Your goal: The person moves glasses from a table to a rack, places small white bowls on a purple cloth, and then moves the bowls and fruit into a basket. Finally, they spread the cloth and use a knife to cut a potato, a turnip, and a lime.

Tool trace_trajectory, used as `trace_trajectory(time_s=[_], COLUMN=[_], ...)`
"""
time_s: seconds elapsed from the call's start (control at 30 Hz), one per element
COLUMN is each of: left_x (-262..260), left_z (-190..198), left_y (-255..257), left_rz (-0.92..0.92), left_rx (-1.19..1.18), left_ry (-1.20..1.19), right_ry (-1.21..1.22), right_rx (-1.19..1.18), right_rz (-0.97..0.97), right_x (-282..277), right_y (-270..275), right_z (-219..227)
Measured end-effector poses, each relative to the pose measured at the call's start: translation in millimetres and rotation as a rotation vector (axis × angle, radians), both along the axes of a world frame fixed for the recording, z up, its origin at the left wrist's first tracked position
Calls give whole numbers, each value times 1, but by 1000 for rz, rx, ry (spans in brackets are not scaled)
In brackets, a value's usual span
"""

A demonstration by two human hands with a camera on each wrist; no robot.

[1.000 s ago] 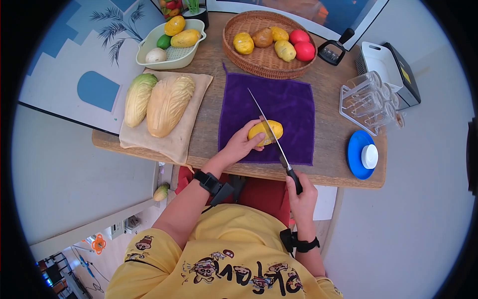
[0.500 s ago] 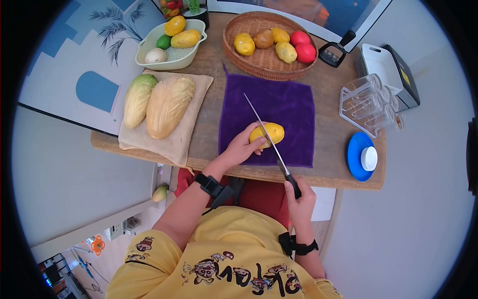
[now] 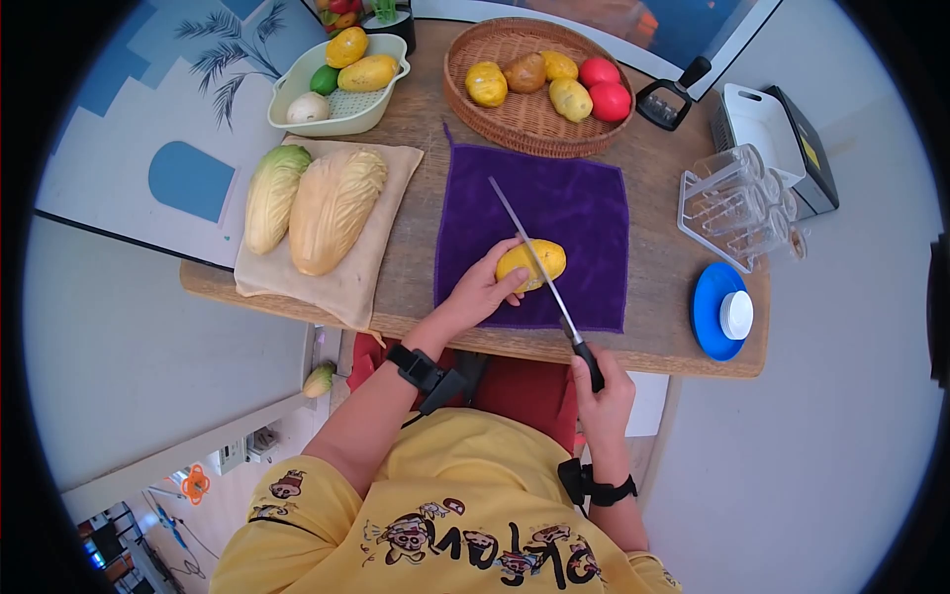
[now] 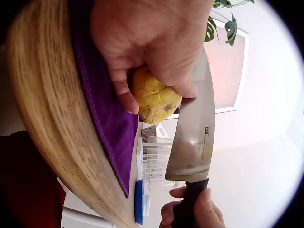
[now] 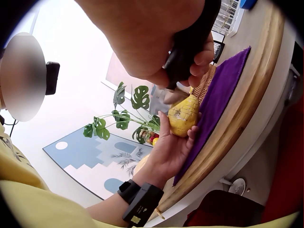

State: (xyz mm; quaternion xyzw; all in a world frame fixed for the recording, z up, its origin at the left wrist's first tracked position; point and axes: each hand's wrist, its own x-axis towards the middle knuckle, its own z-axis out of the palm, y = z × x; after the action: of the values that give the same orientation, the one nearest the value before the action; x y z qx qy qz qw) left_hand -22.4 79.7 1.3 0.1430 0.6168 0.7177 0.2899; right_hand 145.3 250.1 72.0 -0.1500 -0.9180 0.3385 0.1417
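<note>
A yellow oval fruit (image 3: pixel 549 259) with cracked-looking skin sits over the purple cloth (image 3: pixel 584 208). My left hand (image 3: pixel 483 293) grips it from the left, thumb on the near side and fingers round the far side. In my right hand (image 3: pixel 604 394) is the black handle (image 4: pixel 189 202) of a kitchen knife. Its broad steel blade (image 4: pixel 192 137) crosses over the fruit, with the tip pointing away from me to the upper left. In the left wrist view, the blade stands right beside the left thumb. The right wrist view shows the fruit (image 5: pixel 184 116) cupped in the left fingers.
Two cabbages (image 3: pixel 336 213) lie on a beige cushion at left. Behind stand a pale green basket (image 3: pixel 361 114) and a round wicker tray (image 3: pixel 465 104) with fruit. A rack of glasses (image 3: pixel 737 203) and a blue plate (image 3: pixel 705 307) stand at right. The wooden table edge (image 3: pixel 673 358) is close to me.
The knife has shifted slightly toward me and then away again, its blade staying across the fruit. My left hand keeps its grip in almost the same place.
</note>
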Motion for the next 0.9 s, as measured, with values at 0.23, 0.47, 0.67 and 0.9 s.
trace_trajectory(time_s=[0.23,0.47,0.67,0.9], left_x=[0,0,3,-8], left_z=[4,7,15,16], left_y=[-1,-2,-2,-19], left_rz=[18,24,54,68], left_rx=[60,64,49,14], left_ry=[6,12,15,90], right_ry=[3,-19,-24,-23], right_rx=[-95,27,-88,-131], right_rz=[-69,-42,25,-97], right_x=[0,4,6,5], right_y=[10,12,2,17], right_z=[-3,-2,3,6])
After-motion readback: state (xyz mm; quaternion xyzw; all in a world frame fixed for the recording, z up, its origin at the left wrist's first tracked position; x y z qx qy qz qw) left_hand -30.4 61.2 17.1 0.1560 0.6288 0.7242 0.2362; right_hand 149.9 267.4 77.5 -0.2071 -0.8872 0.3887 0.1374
